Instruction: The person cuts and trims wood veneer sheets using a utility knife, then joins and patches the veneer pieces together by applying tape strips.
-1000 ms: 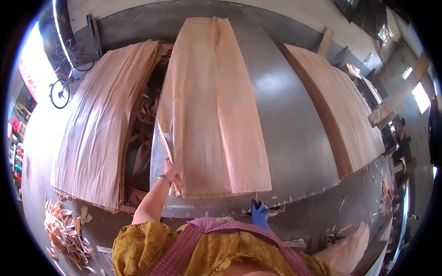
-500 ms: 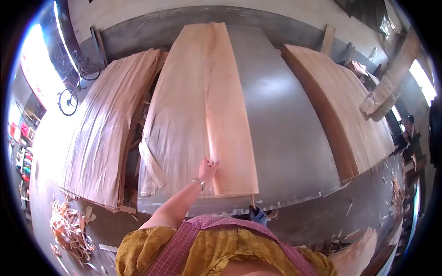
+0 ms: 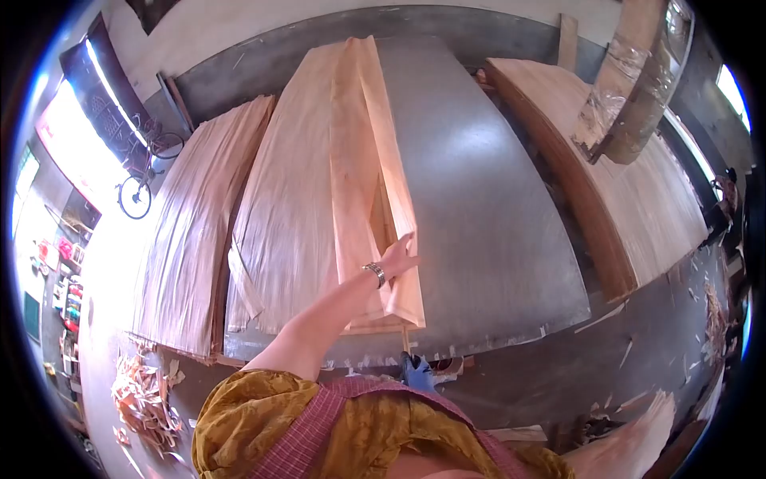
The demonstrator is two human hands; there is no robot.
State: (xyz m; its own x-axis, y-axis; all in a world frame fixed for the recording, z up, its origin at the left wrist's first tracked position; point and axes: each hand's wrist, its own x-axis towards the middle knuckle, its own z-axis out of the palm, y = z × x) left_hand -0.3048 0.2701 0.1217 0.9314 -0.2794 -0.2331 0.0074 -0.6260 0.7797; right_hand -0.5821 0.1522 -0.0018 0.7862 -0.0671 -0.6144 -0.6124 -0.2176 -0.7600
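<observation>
A thin sheet of pale wood veneer (image 3: 351,176) lies lengthwise over a wider veneer layer (image 3: 279,199) on the grey metal-topped table (image 3: 487,199). Its right part stands up in a long fold, with a gap at the near end. My left hand (image 3: 395,262), wearing a metal-band watch, is at this raised flap; its fingers are apart and touch the flap near its edge. Low at the table's front edge is my right hand (image 3: 419,374) in a blue and dark glove, closed around a thin wooden stick (image 3: 405,339) that reaches the veneer's near edge. My apron partly hides that hand.
Veneer stacks stand on the left (image 3: 187,223) and the right (image 3: 590,176). A plastic-wrapped beam (image 3: 630,88) hangs over the right stack. Veneer scraps (image 3: 144,399) litter the floor at left. A bicycle (image 3: 136,195) stands beyond the left stack.
My left hand has moved right and away from me across the veneer. The sheet's fold has opened, with a flap now raised. The view has shifted slightly; the gloved right hand stays low in front.
</observation>
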